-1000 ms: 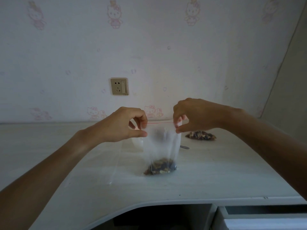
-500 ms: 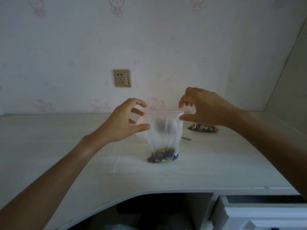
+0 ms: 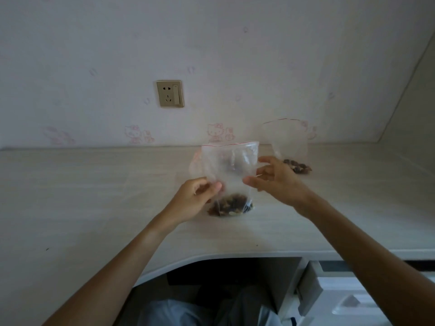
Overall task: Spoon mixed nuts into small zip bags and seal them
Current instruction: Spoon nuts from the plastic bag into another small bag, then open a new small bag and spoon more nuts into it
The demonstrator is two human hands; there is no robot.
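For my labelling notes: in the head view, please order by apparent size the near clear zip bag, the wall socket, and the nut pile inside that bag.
1. Near clear zip bag
2. Brown nut pile
3. Beige wall socket, looks alike; farther away, so unsure.

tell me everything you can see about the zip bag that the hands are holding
The zip bag is small, clear, crinkled plastic with a red line along its top edge. It stands upright on the desk, mixed nuts heaped in its bottom. The left hand pinches its left side; the right hand touches its right side.
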